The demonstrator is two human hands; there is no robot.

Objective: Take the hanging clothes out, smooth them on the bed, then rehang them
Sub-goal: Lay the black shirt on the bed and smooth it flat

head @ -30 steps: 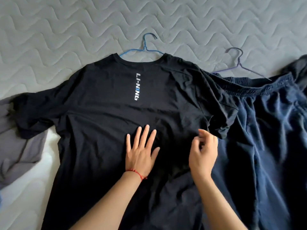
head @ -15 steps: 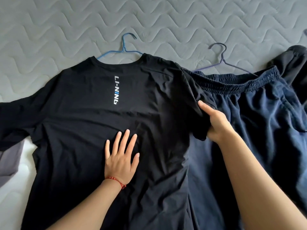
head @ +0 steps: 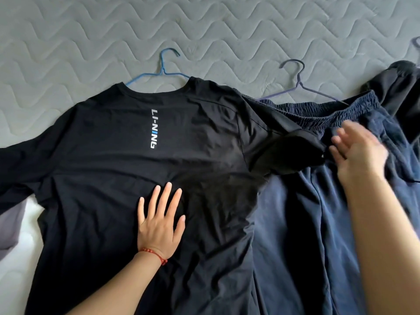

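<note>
Head-worn view, close, steeply downward over the bed [head: 227, 30].

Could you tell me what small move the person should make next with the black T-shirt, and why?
Probably the right hand should flatten the right sleeve, which lies bunched over the navy trousers, while the left hand presses flat on the black T-shirt and pins it.

red bead bracelet [head: 156, 255] | grey quilted cover [head: 68, 42] (wavy stitching) | white sheet [head: 20, 269]

Left hand [head: 159, 226] flat, fingers [head: 167, 196] spread — right hand [head: 359, 153] blurred, open
</note>
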